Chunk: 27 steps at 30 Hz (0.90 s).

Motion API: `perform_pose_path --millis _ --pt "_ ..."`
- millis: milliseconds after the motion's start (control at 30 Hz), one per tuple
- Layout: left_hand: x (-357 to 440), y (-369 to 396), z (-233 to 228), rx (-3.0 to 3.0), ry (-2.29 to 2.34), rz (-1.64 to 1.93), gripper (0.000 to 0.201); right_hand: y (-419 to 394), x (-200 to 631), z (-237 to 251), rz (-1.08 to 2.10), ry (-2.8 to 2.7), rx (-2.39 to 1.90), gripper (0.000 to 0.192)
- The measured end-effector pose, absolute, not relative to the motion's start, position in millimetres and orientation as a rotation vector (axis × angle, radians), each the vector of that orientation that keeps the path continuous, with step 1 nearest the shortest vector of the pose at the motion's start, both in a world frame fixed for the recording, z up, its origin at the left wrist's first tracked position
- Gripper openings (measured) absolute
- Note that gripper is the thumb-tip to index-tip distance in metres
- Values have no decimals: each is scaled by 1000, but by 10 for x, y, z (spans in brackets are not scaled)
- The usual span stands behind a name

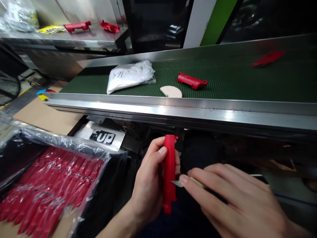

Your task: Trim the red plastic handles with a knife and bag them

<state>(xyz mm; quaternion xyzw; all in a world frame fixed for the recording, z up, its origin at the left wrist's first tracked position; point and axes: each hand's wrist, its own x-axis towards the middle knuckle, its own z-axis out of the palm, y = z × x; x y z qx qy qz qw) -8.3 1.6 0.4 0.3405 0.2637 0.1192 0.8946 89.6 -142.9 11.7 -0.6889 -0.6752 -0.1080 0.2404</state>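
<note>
My left hand (148, 181) grips a long red plastic part (169, 172), held upright below the conveyor's edge. My right hand (235, 198) pinches a small knife whose metal blade (176, 182) touches the right side of the red part near its middle. The knife's handle is mostly hidden under my fingers. Both hands are close together at the bottom centre of the view.
A green conveyor belt (223, 82) with a steel rim carries a white plastic bag (130, 76), two red parts (192, 81) (267, 58) and a beige semicircular piece (171, 91). At lower left a plastic-lined box (49, 185) holds several red parts. A steel shelf (74, 38) stands behind.
</note>
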Motion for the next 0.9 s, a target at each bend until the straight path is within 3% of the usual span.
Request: perform_pose_path --millis 367,633,900 --pt "31 104 14 654 503 256 16 -1463 796 87 -248 -1828 -1870 24" --pt "28 145 109 589 501 265 13 -1483 1028 191 -225 -1677 -1866 34" --pt "-134 35 82 844 467 176 29 -1285 1225 305 -323 -1702 -1904 33"
